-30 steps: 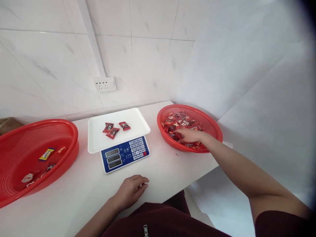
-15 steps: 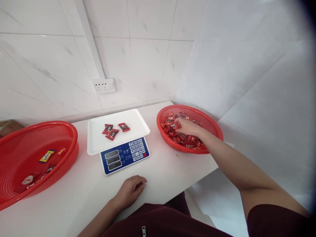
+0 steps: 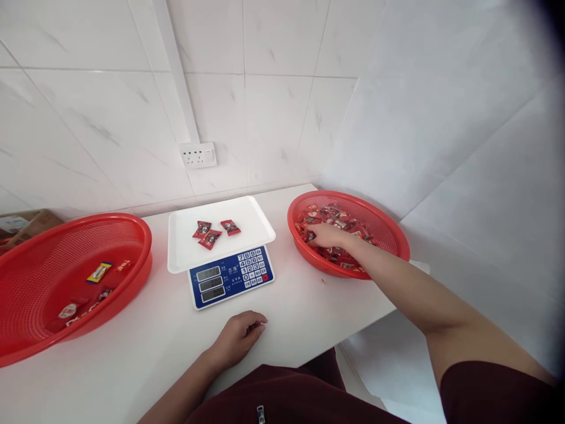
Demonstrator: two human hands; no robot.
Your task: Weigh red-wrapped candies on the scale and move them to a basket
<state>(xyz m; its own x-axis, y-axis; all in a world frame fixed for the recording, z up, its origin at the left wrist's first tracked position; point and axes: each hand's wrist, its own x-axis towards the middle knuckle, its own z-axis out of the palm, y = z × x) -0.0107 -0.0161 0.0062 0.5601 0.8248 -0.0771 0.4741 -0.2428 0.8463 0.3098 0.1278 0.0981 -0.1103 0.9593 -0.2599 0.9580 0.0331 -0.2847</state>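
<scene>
Candies (image 3: 339, 224) lie jumbled in the right-side basket (image 3: 388, 229), long axes pointing every which way. The right hand (image 3: 327, 234) has dipped back among them, fingers bent, whether pinching one I cannot tell; three sweets (image 3: 209, 239) on the scale tray (image 3: 183, 247) are unchanged, so nothing is added yet, while the left hand (image 3: 241, 335) rests loosely curled, thumb apart.
</scene>
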